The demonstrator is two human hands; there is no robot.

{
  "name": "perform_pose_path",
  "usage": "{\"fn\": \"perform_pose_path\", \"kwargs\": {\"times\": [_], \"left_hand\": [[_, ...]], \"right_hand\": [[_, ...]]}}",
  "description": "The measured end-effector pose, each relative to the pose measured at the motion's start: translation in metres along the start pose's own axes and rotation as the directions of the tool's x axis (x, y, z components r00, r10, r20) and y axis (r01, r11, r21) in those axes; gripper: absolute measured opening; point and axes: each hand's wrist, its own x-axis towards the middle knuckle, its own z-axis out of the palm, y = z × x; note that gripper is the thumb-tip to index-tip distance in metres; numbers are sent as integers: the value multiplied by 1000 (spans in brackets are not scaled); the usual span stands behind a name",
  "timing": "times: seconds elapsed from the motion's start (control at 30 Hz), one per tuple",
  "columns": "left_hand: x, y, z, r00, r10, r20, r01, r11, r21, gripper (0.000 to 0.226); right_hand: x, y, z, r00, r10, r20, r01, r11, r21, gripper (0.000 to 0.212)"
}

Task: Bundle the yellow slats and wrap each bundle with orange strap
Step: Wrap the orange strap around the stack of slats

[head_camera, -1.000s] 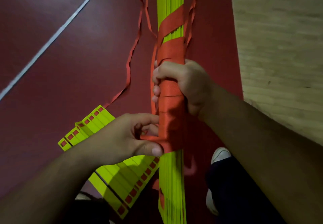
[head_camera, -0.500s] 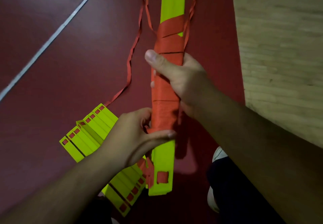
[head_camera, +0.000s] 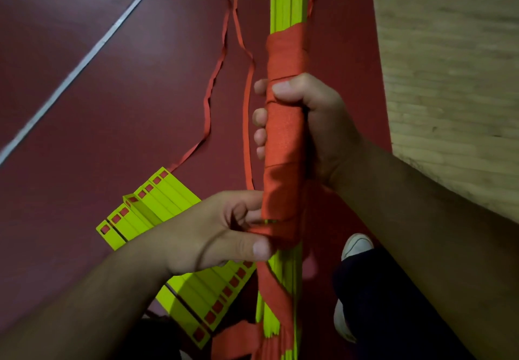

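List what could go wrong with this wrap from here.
1. The left hand only pinches the orange strap at the wrap's lower edge; a slip could let the turns loosen.
2. The loose strap lengths trail on the floor beside the bundle of yellow slats; they could snag on the spread slats lying there.
3. The right hand grips mid-wrap only, so bare slat ends below might splay.

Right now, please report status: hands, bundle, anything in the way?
Right hand grips wrapped bundle. Left hand pinches orange strap at wrap's lower end. Spare slats on floor, left.
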Motion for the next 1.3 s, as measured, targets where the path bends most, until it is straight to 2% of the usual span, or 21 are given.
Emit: {"fn": "perform_pose_path", "kwargs": {"times": [0.07, 0.13, 0.23, 0.27, 0.37, 0.4, 0.5, 0.57, 0.63, 0.7, 0.77, 0.83, 0.93, 1.03, 1.13, 1.2, 1.23, 1.3], "left_hand": [[-2, 1, -5, 998, -57, -9, 57, 998, 28, 41], [-6, 0, -11, 994, -93, -50, 99, 986, 137, 49], [-13, -2, -16, 993, -78, -88, 92, 980, 176, 15], [-14, -2, -15, 992, -75, -103, 91, 983, 162, 16], [-13, -9, -11, 994, -90, -59, 96, 990, 103, 53], [-12, -9, -10, 995, -93, -38, 96, 993, 70, 57], [-10, -2, -6, 999, -35, 7, 34, 998, 56, 41], [-8, -3, -6, 998, -15, -62, 15, 1000, 1, 35], [-7, -6, -8, 982, -33, -186, 31, 999, -13, 28], [-5, -11, -9, 928, -46, -370, 120, 976, 179, 33], [-2, -16, -6, 846, -6, -533, 267, 871, 412, 58], [1, -17, -3, 809, 47, -586, 283, 843, 458, 65], [0, -13, -7, 882, 44, -469, 134, 931, 340, 50], [-4, -10, -18, 942, -26, -336, 67, 992, 111, 41], [-5, -5, -21, 981, -59, -183, 79, 991, 106, 52], [-4, 2, -12, 993, -52, -105, 68, 985, 156, 27], [-3, 5, -6, 994, -36, -101, 53, 985, 165, 16], [-1, 4, -1, 985, -5, -170, 30, 989, 148, 29]], "right_hand": [[2, 2, 1, 1000, 14, 6, -14, 999, -42, 10], [6, 7, 1, 1000, 26, -12, -27, 996, -81, 10], [9, 10, 2, 999, 24, -48, -29, 994, -108, 5], [9, 11, 2, 998, 30, -51, -35, 995, -97, 8], [7, 10, 2, 998, 53, -16, -54, 998, -34, 12], [6, 10, 2, 999, 54, 5, -54, 998, -13, 13], [5, 11, 6, 999, 33, 27, -34, 998, 62, 18], [7, 11, 6, 1000, -1, -20, 3, 995, 99, 16], [13, 12, 3, 988, -74, -136, 68, 997, -48, 16], [19, 16, -1, 960, -157, -231, 93, 960, -265, 22], [22, 23, 1, 947, -168, -273, 62, 932, -358, 36], [23, 29, -3, 933, -181, -311, 47, 917, -396, 44], [23, 22, -5, 940, -107, -324, 16, 962, -272, 16], [18, 13, -3, 974, -9, -224, -18, 993, -120, 4], [12, 12, -3, 995, 33, -93, -35, 999, -27, 8], [7, 11, -2, 998, 41, -43, -40, 999, 23, 9], [6, 10, -2, 999, 32, -26, -30, 998, 50, 9], [7, 8, -1, 999, -3, -47, 5, 999, 45, 10]]}}
